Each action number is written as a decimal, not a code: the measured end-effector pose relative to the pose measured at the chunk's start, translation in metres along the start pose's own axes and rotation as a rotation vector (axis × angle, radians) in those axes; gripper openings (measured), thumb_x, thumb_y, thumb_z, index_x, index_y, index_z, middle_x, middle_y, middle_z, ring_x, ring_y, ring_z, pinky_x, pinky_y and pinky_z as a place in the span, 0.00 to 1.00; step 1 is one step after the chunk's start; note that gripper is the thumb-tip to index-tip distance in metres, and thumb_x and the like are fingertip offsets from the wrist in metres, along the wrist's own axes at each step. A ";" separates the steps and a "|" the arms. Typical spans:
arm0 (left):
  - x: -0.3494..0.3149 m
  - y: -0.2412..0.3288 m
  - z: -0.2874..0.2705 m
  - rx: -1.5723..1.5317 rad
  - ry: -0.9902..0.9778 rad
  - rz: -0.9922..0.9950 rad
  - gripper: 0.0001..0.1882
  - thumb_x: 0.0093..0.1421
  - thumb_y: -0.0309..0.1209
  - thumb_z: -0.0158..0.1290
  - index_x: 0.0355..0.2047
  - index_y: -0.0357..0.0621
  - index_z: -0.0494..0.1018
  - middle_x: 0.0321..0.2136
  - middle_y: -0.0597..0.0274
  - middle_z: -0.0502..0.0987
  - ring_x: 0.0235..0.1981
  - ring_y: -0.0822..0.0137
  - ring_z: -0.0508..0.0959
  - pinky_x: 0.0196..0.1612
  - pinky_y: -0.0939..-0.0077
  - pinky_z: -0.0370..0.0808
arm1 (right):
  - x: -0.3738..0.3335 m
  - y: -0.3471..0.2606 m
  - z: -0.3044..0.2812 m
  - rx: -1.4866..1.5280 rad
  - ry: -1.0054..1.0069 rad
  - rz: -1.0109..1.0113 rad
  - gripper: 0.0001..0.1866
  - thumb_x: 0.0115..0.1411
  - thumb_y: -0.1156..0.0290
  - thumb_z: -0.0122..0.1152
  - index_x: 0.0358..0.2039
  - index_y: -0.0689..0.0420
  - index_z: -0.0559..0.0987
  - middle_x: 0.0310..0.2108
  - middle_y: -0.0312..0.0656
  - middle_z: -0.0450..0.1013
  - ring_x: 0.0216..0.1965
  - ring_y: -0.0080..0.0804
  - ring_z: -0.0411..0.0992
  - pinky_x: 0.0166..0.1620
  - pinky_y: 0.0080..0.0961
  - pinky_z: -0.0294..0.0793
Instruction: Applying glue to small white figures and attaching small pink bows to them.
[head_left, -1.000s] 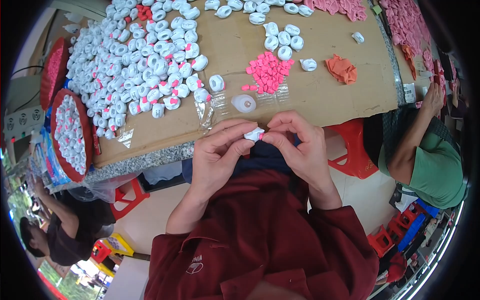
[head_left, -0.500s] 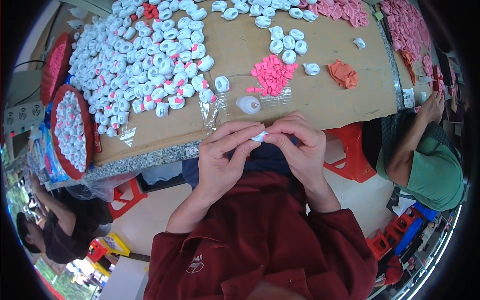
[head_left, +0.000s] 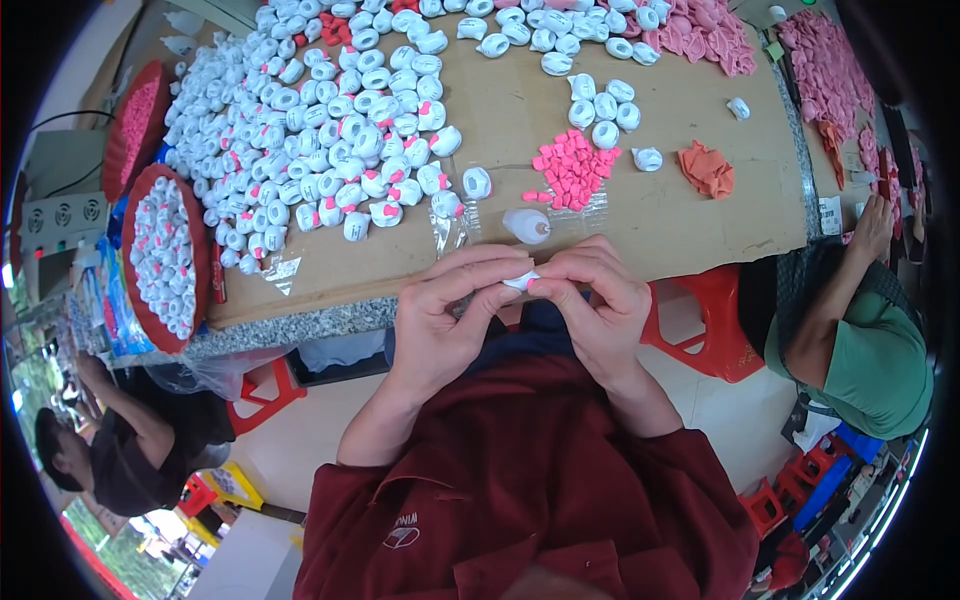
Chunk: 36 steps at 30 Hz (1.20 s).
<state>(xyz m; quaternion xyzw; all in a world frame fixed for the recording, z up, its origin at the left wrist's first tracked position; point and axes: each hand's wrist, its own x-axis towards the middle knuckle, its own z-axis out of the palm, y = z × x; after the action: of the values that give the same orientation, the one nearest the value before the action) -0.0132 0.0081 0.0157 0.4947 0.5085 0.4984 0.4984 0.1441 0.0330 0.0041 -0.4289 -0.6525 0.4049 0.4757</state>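
Above the table's near edge, my left hand (head_left: 445, 320) and my right hand (head_left: 598, 310) meet, both closed. Their thumbs and forefingers pinch a small white plastic piece (head_left: 518, 282) from either side. A pink bit shows at its right end, by my right fingertips; the fingers hide most of the rest. Just beyond my hands a small translucent bottle (head_left: 524, 226) with a nozzle lies on its side. Past it is a heap of small pink pieces (head_left: 576, 170), with several white pieces (head_left: 605, 104) grouped behind.
White pieces (head_left: 300, 140), some with pink bows, cover the cardboard (head_left: 480, 125) at left. Red trays (head_left: 204, 290) stand at the left edge. A crumpled orange cloth-like thing (head_left: 706, 169) lies at right. Co-workers sit to either side; a red stool (head_left: 715, 325) stands at right.
The whole view has shifted, so the table things sit a little further right. My hands still pinch the white piece, and a pink bit now shows at its right end.
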 end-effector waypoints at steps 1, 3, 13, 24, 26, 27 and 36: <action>0.001 -0.001 -0.002 0.078 0.009 0.075 0.11 0.49 0.17 0.53 0.34 0.38 0.76 0.34 0.58 0.76 0.30 0.70 0.75 0.35 0.80 0.73 | 0.001 0.001 -0.001 0.000 -0.013 -0.021 0.08 0.42 0.82 0.63 0.26 0.62 0.76 0.24 0.38 0.71 0.26 0.26 0.66 0.29 0.20 0.65; 0.011 0.002 -0.013 0.249 0.092 0.164 0.11 0.49 0.16 0.53 0.35 0.36 0.75 0.36 0.57 0.75 0.35 0.68 0.74 0.39 0.78 0.72 | 0.001 0.004 -0.004 -0.014 0.047 -0.003 0.10 0.42 0.81 0.64 0.27 0.62 0.76 0.25 0.38 0.71 0.27 0.26 0.67 0.30 0.20 0.65; 0.096 0.009 -0.006 0.833 0.230 0.516 0.09 0.46 0.24 0.56 0.32 0.41 0.76 0.31 0.57 0.76 0.37 0.60 0.72 0.42 0.71 0.67 | 0.021 0.000 0.004 -0.273 0.102 -0.092 0.16 0.40 0.78 0.66 0.33 0.61 0.76 0.33 0.42 0.73 0.34 0.35 0.68 0.38 0.26 0.67; 0.130 0.004 0.043 0.557 -0.030 0.208 0.12 0.51 0.23 0.54 0.38 0.35 0.71 0.31 0.56 0.75 0.31 0.66 0.75 0.35 0.76 0.71 | -0.001 0.011 -0.037 0.239 0.153 0.033 0.21 0.54 0.79 0.53 0.47 0.63 0.59 0.38 0.49 0.70 0.45 0.35 0.67 0.48 0.27 0.64; 0.106 0.014 0.031 0.431 -0.046 0.117 0.11 0.53 0.22 0.53 0.38 0.34 0.71 0.32 0.58 0.75 0.32 0.69 0.75 0.36 0.79 0.72 | -0.003 0.002 -0.042 0.239 0.160 0.075 0.21 0.54 0.77 0.55 0.46 0.63 0.60 0.38 0.49 0.70 0.43 0.33 0.68 0.46 0.26 0.65; 0.092 0.017 0.026 0.076 -0.051 -0.020 0.12 0.54 0.21 0.51 0.40 0.34 0.70 0.34 0.59 0.74 0.35 0.68 0.75 0.38 0.79 0.72 | -0.005 0.001 -0.044 0.236 0.161 0.115 0.21 0.54 0.75 0.56 0.46 0.63 0.61 0.37 0.48 0.70 0.41 0.32 0.69 0.44 0.24 0.67; 0.027 0.000 0.003 -0.633 -0.001 -0.280 0.16 0.56 0.19 0.48 0.46 0.35 0.65 0.39 0.54 0.72 0.43 0.59 0.74 0.46 0.74 0.72 | -0.008 -0.003 -0.044 0.176 0.151 0.133 0.20 0.45 0.66 0.67 0.35 0.68 0.75 0.23 0.38 0.68 0.25 0.21 0.62 0.29 0.15 0.60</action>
<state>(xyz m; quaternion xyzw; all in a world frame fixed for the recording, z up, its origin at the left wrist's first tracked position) -0.0109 0.0353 0.0151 0.2413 0.3915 0.5578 0.6909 0.1880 0.0300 0.0142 -0.4573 -0.5468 0.4577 0.5313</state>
